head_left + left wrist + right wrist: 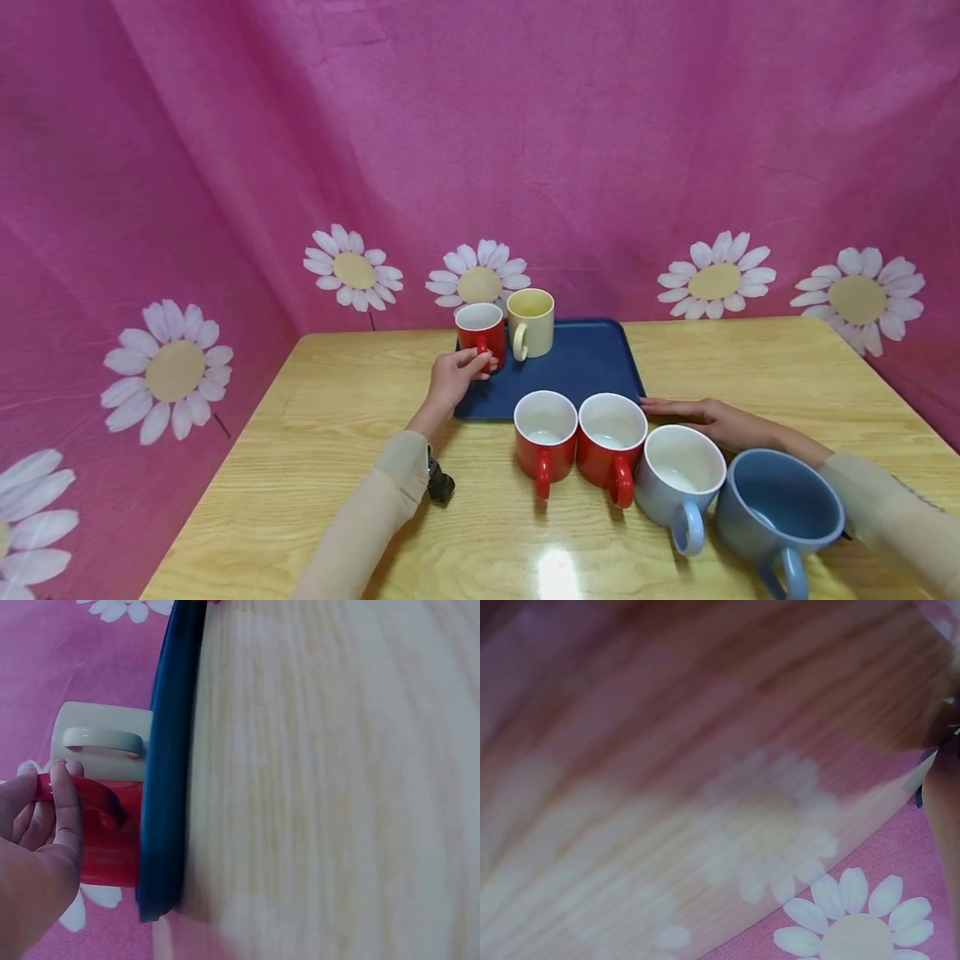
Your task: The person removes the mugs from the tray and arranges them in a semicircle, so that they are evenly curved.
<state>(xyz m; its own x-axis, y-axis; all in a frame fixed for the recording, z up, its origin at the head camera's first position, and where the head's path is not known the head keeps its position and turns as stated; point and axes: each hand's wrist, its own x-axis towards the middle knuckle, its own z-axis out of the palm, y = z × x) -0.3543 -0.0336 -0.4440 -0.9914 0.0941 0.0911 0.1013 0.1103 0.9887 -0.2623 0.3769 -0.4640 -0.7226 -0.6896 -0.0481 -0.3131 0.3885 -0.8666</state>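
At the left end of the dark blue tray (585, 367) stands a red mug (467, 335). My left hand (452, 377) pinches this mug's handle (111, 806) between thumb and fingers, as the left wrist view shows closely. Beside it on the tray is a cream mug (534, 329), upright, its handle facing me. My right hand (716, 423) reaches in from the right, fingers extended, fingertips right at the tray's near right corner. Below that hand sit a light blue-grey mug (663, 492) and a large blue-grey mug (750, 521).
Two more red mugs, one on the left (531, 454) and one on the right (596, 458), stand side by side in front of the tray, handles toward me. The wooden table (360, 417) meets a pink flowered cloth (525, 150) behind and at both sides.
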